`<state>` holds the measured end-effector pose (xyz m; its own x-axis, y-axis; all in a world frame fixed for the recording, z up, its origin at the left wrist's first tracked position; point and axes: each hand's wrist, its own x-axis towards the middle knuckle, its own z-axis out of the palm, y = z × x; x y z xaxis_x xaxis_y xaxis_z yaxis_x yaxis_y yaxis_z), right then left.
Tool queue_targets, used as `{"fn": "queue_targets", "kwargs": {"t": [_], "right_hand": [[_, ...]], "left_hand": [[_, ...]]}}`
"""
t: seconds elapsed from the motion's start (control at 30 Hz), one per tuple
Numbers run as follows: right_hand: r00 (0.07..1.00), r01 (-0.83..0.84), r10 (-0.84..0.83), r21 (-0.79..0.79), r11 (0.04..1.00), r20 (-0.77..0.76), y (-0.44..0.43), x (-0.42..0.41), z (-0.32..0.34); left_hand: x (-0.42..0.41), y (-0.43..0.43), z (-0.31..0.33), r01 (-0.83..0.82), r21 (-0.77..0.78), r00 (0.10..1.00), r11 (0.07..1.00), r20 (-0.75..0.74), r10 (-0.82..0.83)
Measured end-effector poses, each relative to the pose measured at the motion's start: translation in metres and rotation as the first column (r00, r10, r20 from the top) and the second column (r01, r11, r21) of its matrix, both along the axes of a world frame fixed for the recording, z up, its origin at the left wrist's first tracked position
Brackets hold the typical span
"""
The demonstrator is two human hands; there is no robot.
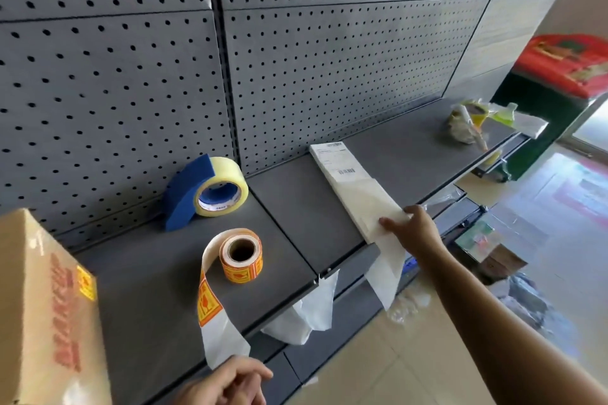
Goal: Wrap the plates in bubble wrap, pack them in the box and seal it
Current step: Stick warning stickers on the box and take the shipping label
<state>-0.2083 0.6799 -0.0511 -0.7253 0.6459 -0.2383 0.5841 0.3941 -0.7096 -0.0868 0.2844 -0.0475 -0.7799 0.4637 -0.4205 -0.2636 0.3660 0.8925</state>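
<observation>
Closest in, her left hand (230,381) is pinching the sticker strip (214,316); right hand (414,227), fingers pressed together, is reaching shipping labels (348,187). Labelling the box (42,306) seems next.

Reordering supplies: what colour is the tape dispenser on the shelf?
Blue tape dispenser, head view.

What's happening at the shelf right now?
A person is at the labelling stage. The right hand presses on a stack of shipping labels on the grey shelf. The left hand is beside the loose end of the sticker roll. The box stands left, with the tape roll behind.
</observation>
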Motion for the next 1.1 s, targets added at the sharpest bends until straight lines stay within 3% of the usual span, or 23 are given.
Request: {"fn": "queue_targets", "kwargs": {"t": [0.13,0.2,0.33,0.43,0.87,0.97,1.1], "right_hand": [[0.994,0.050,-0.082,-0.339,0.939,-0.079,0.004,-0.008,-0.007],[0.992,0.007,-0.062,-0.443,0.897,-0.110,0.001,-0.008,-0.006],[0.988,-0.133,0.058,-0.574,0.808,-0.146,-0.014,0.000,0.000],[0.982,-0.187,0.123,-0.619,0.762,-0.146,-0.029,0.015,0.006],[0.928,-0.321,0.360,-0.697,0.642,-0.096,-0.094,0.074,0.007],[0.916,-0.340,0.395,-0.670,0.660,-0.076,-0.104,0.078,0.005],[0.874,-0.410,0.486,-0.507,0.758,0.020,-0.109,0.076,0.004]], "left_hand": [[0.006,0.013,0.006,-0.051,-0.107,0.981,0.993,-0.190,0.030],[0.002,0.018,0.012,-0.078,-0.090,0.966,0.993,-0.252,0.053],[-0.003,0.016,0.014,-0.113,-0.078,0.971,0.991,-0.220,0.094],[-0.005,0.010,0.016,-0.074,-0.155,0.960,0.985,-0.278,0.029],[-0.011,0.000,0.027,-0.004,-0.114,0.967,0.993,-0.252,-0.025],[-0.012,-0.001,0.030,-0.001,-0.097,0.972,0.995,-0.233,-0.022],[-0.014,-0.002,0.031,-0.013,-0.081,0.977,0.997,-0.213,-0.005]]}}
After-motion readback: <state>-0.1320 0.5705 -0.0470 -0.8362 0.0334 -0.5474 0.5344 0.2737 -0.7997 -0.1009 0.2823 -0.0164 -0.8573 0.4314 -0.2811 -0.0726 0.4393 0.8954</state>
